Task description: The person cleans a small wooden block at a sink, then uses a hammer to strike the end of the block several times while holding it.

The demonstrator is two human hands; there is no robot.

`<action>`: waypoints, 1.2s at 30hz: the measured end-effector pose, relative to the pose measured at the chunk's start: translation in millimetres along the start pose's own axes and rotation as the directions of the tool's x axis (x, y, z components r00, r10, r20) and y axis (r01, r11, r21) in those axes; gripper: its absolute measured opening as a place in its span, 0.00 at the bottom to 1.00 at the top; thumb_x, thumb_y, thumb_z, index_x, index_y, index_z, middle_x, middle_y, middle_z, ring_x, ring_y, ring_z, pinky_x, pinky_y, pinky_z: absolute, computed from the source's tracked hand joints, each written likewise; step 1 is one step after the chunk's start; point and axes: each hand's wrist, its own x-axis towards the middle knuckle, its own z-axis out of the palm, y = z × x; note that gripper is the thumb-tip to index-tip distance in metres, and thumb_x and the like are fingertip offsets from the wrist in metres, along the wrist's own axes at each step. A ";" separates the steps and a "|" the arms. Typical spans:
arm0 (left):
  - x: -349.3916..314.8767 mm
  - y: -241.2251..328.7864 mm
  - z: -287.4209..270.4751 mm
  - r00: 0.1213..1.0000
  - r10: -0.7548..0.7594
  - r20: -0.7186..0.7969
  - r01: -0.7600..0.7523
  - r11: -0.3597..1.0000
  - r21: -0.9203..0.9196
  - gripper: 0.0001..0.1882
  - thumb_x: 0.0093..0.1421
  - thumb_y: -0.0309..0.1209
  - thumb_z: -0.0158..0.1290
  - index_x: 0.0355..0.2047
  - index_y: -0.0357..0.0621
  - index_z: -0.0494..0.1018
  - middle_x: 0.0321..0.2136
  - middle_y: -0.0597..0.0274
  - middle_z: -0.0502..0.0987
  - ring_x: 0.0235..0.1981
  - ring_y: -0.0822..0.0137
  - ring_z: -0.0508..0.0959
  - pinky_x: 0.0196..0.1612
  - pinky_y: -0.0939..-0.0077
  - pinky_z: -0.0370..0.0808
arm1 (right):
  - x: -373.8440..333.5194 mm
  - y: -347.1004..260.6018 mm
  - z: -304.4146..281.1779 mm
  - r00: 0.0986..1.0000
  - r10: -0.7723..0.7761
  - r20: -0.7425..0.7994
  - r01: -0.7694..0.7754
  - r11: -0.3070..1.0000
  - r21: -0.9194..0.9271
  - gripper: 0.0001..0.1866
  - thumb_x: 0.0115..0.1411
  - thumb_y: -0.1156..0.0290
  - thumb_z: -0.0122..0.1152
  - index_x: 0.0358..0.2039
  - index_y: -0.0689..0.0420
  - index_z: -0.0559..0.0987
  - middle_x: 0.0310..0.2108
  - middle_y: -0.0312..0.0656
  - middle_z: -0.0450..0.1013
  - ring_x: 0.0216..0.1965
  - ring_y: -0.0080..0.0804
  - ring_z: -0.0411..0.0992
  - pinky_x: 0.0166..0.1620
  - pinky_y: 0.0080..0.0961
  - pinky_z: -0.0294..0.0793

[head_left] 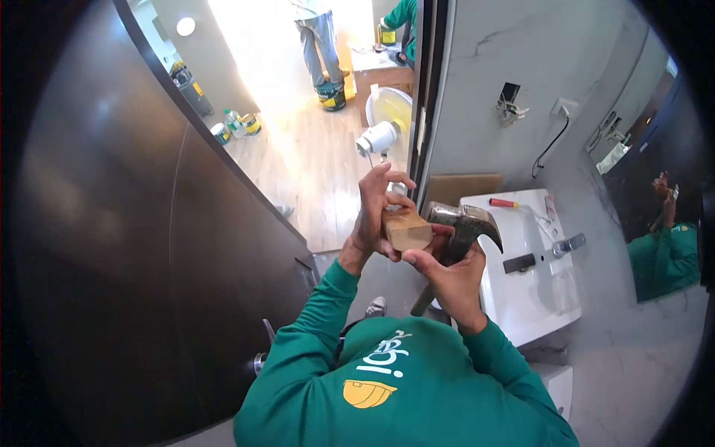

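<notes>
Out in front of my chest, a light wooden block with a curved end is gripped in my left hand, whose fingers curl around its far side. My right hand holds a claw hammer, its metal head up and its handle slanting down below the palm. The thumb and fingertips of that same hand also touch the block's right end. The head lies just right of the block, claw curving to the right.
To the right is a white washbasin bearing a dark block, a red-handled tool and a tap. A dark door stands at left. Through the doorway are a white fan and a person above a bucket.
</notes>
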 end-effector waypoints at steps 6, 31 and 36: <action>-16.2 -22.5 -2.7 1.000 -0.008 0.011 0.007 0.999 0.045 0.90 0.19 0.71 0.77 0.75 0.46 0.38 0.56 0.38 0.66 0.41 0.56 0.82 0.42 0.65 0.85 | 0.1 13.0 -0.8 0.999 0.012 -0.040 -0.013 0.999 -0.035 0.25 0.54 0.77 0.82 0.50 0.67 0.78 0.33 0.35 0.79 0.33 0.17 0.76 0.37 0.15 0.79; -14.0 -42.1 3.1 0.999 -0.004 -0.040 0.005 1.000 0.024 0.89 0.21 0.66 0.81 0.75 0.47 0.37 0.55 0.40 0.66 0.42 0.56 0.82 0.40 0.64 0.86 | 13.2 13.9 -6.0 0.997 0.082 0.008 -0.081 0.993 -0.091 0.26 0.55 0.75 0.82 0.52 0.67 0.79 0.38 0.34 0.79 0.36 0.14 0.74 0.42 0.14 0.77; -13.7 -39.7 3.8 0.999 0.004 -0.034 -0.002 0.998 0.056 0.87 0.23 0.61 0.83 0.75 0.47 0.38 0.54 0.40 0.66 0.40 0.56 0.82 0.40 0.65 0.86 | 9.9 15.8 -5.3 1.000 0.019 -0.003 -0.020 0.997 -0.080 0.26 0.56 0.75 0.81 0.52 0.68 0.79 0.38 0.35 0.80 0.36 0.15 0.75 0.43 0.15 0.78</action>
